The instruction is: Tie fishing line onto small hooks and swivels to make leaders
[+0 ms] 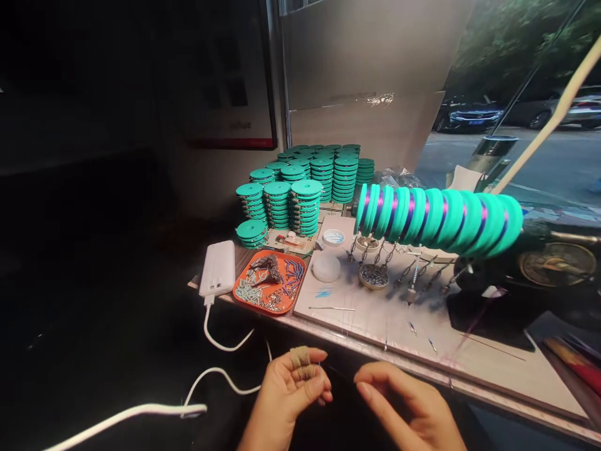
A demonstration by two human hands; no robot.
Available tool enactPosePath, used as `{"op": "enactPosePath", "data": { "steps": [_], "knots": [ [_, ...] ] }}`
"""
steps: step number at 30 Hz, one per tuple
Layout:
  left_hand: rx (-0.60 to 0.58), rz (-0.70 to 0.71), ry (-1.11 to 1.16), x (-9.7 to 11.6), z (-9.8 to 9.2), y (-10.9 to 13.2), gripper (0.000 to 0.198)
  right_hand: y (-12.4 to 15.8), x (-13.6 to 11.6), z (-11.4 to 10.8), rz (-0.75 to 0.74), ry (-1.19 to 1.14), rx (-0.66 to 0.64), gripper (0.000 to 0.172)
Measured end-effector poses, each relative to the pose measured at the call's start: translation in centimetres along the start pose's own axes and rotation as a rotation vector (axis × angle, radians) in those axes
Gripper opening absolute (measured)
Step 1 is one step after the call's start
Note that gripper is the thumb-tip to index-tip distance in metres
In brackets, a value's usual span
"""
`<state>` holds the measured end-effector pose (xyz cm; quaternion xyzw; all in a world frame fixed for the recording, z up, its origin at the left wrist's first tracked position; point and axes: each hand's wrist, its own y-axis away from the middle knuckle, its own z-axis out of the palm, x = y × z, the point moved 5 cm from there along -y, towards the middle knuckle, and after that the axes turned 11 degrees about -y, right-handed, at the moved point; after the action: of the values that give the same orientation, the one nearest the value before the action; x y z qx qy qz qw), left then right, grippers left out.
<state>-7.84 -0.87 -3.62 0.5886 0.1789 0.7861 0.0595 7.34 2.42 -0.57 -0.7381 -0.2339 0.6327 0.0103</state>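
Observation:
My left hand [299, 383], with tan tape wrapped round two fingers, is held in front of the table edge. Its thumb and fingers press together, and a tiny bluish tip shows between them, too small to name. Close by on the right, my right hand [407, 401] has thumb and index finger pinched; whatever they hold, if anything, is too fine to see. Beyond both hands, a row of green foam spools [436, 216] wound with purple line sits on a horizontal shaft. Weighted line rigs [416, 275] dangle below the spools.
An orange tray [241, 305] holds small tubes and metal parts. Beside it are a white power bank [218, 268] with a cable, a round white lid [326, 267] and a dish of grey beads [374, 275]. Stacked green spools [306, 207] stand behind. A dark machine [544, 260] is at right.

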Motion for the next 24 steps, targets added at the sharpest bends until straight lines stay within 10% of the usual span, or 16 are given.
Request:
{"op": "enactPosePath", "data": {
  "steps": [24],
  "knots": [
    [0.104, 0.045, 0.035, -1.6, -0.1, 0.6, 0.022, -0.4, 0.5, 2.1, 0.075, 0.002, -0.174, 0.018]
  ]
}}
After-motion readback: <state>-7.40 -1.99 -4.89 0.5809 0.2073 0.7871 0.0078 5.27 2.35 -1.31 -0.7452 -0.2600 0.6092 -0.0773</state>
